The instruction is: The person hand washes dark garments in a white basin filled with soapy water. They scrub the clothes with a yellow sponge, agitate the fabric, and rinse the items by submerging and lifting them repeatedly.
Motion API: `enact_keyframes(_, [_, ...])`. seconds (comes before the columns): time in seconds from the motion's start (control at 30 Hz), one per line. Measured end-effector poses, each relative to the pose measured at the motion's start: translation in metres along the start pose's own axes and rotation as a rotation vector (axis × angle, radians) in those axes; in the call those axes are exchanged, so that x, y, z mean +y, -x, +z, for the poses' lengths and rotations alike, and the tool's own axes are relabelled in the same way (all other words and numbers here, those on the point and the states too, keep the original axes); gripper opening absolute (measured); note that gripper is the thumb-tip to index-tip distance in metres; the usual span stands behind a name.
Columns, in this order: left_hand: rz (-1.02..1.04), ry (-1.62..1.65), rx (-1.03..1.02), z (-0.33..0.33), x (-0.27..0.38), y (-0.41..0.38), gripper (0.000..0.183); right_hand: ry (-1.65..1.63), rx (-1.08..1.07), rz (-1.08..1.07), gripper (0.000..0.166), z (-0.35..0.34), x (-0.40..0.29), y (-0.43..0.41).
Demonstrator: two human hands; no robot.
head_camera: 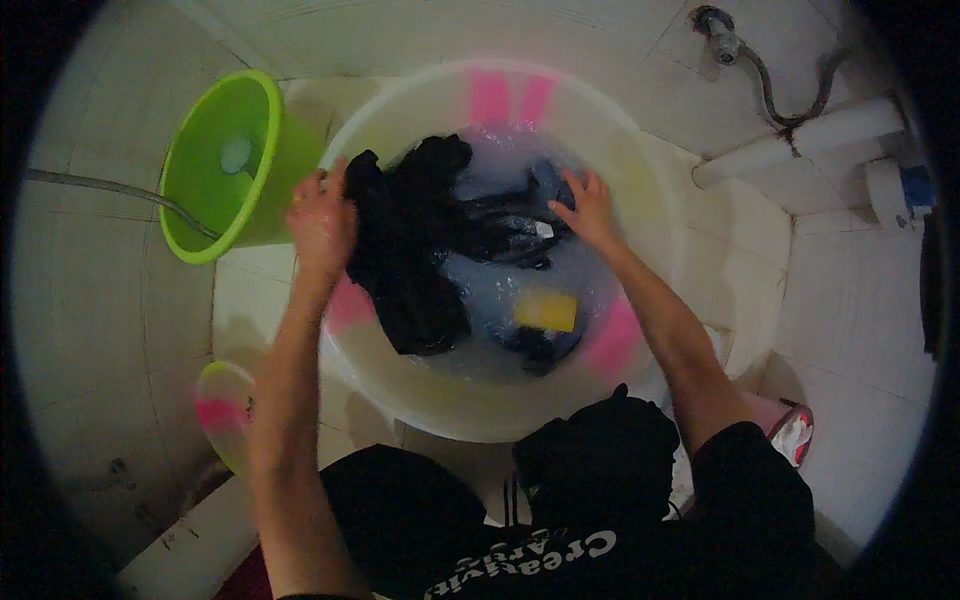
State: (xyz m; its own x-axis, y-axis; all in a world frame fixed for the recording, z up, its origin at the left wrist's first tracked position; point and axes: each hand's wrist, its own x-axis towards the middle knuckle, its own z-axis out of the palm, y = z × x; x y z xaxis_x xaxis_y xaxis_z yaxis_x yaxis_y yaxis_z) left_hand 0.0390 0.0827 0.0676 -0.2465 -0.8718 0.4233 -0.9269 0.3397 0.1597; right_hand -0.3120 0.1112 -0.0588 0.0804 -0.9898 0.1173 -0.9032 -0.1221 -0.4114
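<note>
A large round plastic basin (420, 420) with pink patches holds cloudy water. Black wet cloth (420, 277) lies in it, draped up the left wall to the rim. My left hand (324, 225) rests at that rim against the cloth's edge; whether its fingers grip the cloth is hidden. My right hand (591, 208) is at the right side of the water, fingers spread, at the edge of a dark garment (517, 232) with a small white tag. Nearer to me, a yellow block (546, 311) sits in the water above a dark piece of cloth (540, 349).
A green bucket (255, 202) stands left of the basin, with a hose (127, 189) running into it. A smaller tub (225, 409) is at the lower left. A wall valve (724, 45) with a hose and a white pipe (817, 139) are at the upper right. A pinkish bin (769, 416) stands lower right.
</note>
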Motion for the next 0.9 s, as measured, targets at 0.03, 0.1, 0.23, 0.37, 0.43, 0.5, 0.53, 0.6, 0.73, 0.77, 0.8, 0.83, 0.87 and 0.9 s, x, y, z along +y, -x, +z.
enact_keyframes(0.03, [0.006,0.013,0.08,0.005,0.022,-0.004,0.041,0.063,-0.088,0.055,0.05,0.012,0.006,0.007])
enact_keyframes(0.1, [0.022,0.238,-0.094,0.026,0.046,0.02,0.042,0.13,-0.269,0.068,0.045,0.036,-0.001,0.017])
enact_keyframes(0.23, [-0.713,0.86,-0.63,0.093,0.13,0.08,0.039,-0.456,-0.193,0.289,0.019,0.056,-0.003,0.023])
enact_keyframes(0.37, [-1.512,1.768,-0.368,0.115,0.159,0.106,0.041,-1.403,-0.381,0.44,0.01,-0.013,-0.097,0.034])
enact_keyframes(0.43, [-1.462,2.179,-0.078,0.134,0.161,0.125,0.047,-1.321,-0.376,0.191,0.012,-0.036,-0.125,0.064])
enact_keyframes(0.5, [-1.453,2.198,-0.02,0.138,0.168,0.12,0.042,-0.986,-0.122,-0.269,0.017,-0.044,-0.141,0.078])
enact_keyframes(0.53, [-1.448,2.205,0.011,0.139,0.169,0.117,0.04,-0.937,-0.156,-0.325,0.016,-0.032,-0.144,0.086])
enact_keyframes(0.6, [-1.43,2.194,0.11,0.134,0.161,0.108,0.035,-0.666,-0.111,-0.315,0.016,-0.016,-0.145,0.06])
enact_keyframes(0.73, [-1.431,1.836,0.041,0.084,0.184,0.054,0.028,-0.259,-0.081,-0.097,0.015,0.007,-0.064,-0.011])
enact_keyframes(0.77, [-1.259,1.859,0.064,0.076,0.19,0.047,0.029,-0.13,-0.089,-0.103,0.013,0.009,-0.026,-0.01])
enact_keyframes(0.8, [-1.145,1.782,0.009,0.066,0.192,0.039,0.037,-0.056,-0.054,0.01,0.015,0.018,-0.01,-0.005])
enact_keyframes(0.83, [-1.23,1.776,0.051,0.068,0.187,0.04,0.038,0.011,-0.029,0.111,0.018,0.025,0.001,0.0])
enact_keyframes(0.87, [-1.315,1.766,0.105,0.074,0.181,0.04,0.04,-0.023,0.034,0.128,0.019,0.026,0.011,0.002])
enact_keyframes(0.9, [-1.4,1.754,0.145,0.083,0.171,0.047,0.041,-0.055,0.098,0.157,0.02,0.029,0.015,0.006])
